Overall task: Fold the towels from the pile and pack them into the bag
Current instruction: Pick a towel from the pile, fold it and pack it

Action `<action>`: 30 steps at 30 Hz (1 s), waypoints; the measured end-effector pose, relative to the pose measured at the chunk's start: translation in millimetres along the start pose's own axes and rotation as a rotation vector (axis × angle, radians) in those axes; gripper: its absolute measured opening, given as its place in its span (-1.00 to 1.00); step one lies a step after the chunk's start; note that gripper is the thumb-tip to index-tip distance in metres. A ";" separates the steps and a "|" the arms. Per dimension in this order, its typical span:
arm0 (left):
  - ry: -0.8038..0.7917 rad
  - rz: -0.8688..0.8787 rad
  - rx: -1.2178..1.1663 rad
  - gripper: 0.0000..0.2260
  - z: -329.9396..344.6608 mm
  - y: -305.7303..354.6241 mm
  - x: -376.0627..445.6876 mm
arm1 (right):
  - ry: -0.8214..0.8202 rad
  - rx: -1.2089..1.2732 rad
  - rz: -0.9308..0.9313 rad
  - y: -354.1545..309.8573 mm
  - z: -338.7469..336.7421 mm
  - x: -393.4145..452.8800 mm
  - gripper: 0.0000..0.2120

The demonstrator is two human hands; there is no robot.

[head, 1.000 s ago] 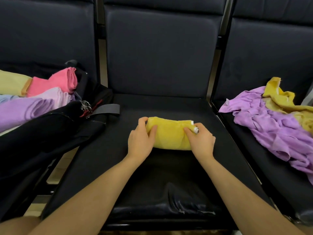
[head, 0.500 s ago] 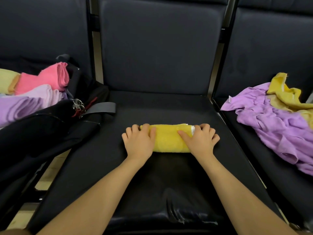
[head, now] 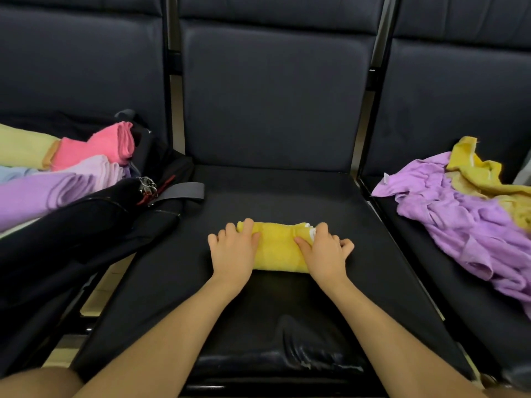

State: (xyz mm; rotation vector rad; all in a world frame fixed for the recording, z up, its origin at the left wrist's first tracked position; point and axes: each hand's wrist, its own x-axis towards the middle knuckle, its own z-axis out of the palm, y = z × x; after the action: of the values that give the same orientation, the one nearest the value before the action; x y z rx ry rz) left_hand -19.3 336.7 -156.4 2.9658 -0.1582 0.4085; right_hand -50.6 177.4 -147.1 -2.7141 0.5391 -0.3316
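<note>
Fingers [head: 230, 234] of left hand [head: 234, 254] lie flat and spread, palm down on the left end of the yellow towel [head: 277, 249]; not curled around it, just pressing. Right hand [head: 324, 255] same on the right end, fingers a bit more bent over the far edge by a small white tag [head: 311, 230]. Towel is folded into a compact rectangle, lying flat mid-cushion on the centre seat [head: 287, 202], long axis left-right. Black bag [head: 86, 222] sits on the left seat, open; folded towels inside: pink [head: 100, 146], pale yellow [head: 23, 147], lilac ones [head: 43, 193]. Grey strap [head: 179, 191] hangs over onto centre seat. Unfolded pile on the right seat [head: 474, 305], well apart from the hands: crumpled purple towel [head: 465, 222] with a mustard-yellow towel [head: 477, 173] on top.
</note>
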 end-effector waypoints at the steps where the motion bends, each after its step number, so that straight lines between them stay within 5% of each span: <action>1: 0.017 -0.008 -0.052 -0.70 0.2 -2.3 -1.9 | 0.019 0.037 -0.005 -1.1 -1.8 -3.0 -0.68; 14: 0.504 0.070 -0.036 -0.80 -72.6 -66.3 14.4 | 0.195 0.408 -0.211 -75.7 -53.4 -15.0 -0.70; 30: 0.511 -0.190 -0.112 -0.71 -167.3 -255.8 112.9 | 0.180 0.502 -0.467 -314.4 -44.0 34.4 -0.68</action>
State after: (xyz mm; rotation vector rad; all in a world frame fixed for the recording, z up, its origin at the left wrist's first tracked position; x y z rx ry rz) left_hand 76.8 605.0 1.6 2.6308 0.1511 1.0630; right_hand 69.3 422.5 18.8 -2.2942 -0.1387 -0.7270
